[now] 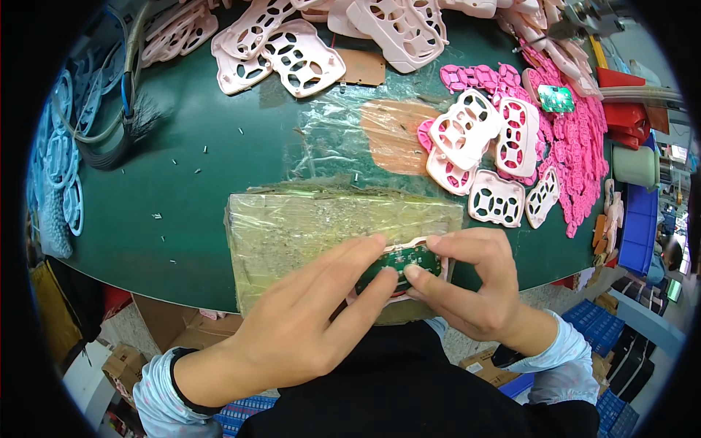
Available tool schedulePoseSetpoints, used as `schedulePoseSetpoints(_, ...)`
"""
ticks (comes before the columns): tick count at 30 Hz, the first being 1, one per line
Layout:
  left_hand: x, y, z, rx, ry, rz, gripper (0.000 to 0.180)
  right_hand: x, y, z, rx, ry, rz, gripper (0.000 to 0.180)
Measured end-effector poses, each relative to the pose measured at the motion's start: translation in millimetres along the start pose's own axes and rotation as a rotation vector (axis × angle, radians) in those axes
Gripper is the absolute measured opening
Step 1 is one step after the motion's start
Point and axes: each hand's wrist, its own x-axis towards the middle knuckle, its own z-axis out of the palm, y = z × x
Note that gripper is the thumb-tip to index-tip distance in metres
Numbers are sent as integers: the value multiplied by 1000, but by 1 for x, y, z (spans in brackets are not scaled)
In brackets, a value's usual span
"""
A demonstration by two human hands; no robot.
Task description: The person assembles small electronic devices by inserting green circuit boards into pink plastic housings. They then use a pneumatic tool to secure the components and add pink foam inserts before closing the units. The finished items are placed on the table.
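Note:
Over the near part of a tape-covered pad (pixel 292 226), both hands grip a green circuit board (pixel 416 258) seated against a pale pink plastic shell (pixel 406 244). From the left, my left hand (pixel 314 306) reaches its fingertips to the shell's far edge and the board's left part. On the right, my right hand (pixel 475 285) has its thumb pressed on the board's face and its index finger at the shell's far rim. The fingers cover much of the shell, and its underside is hidden. A little pink and red shows along its near edge.
Pale pink shells (pixel 304 58) are heaped along the table's far side. Bright pink button pads (pixel 577 160) pile up at right, with white-pink shells (pixel 466 129) and another green board (pixel 556 98). Blue parts (pixel 62 160) lie at left. Small screws (pixel 205 149) dot the green table (pixel 197 226).

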Motion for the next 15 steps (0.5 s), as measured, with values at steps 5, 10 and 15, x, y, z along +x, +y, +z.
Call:
schedulePoseSetpoints(5, -9, 6, 2, 39, 33, -19, 39, 0, -18, 9, -2, 42, 73, 33)
schedulePoseSetpoints(10, -4, 11, 7, 237, 27, 167, 36, 4, -11, -5, 145, -81, 151, 25)
schedulePoseSetpoints(15, -7, 16, 17, 317, 34, 143, 42, 48, 0, -98, 194, 429, 108, 40)
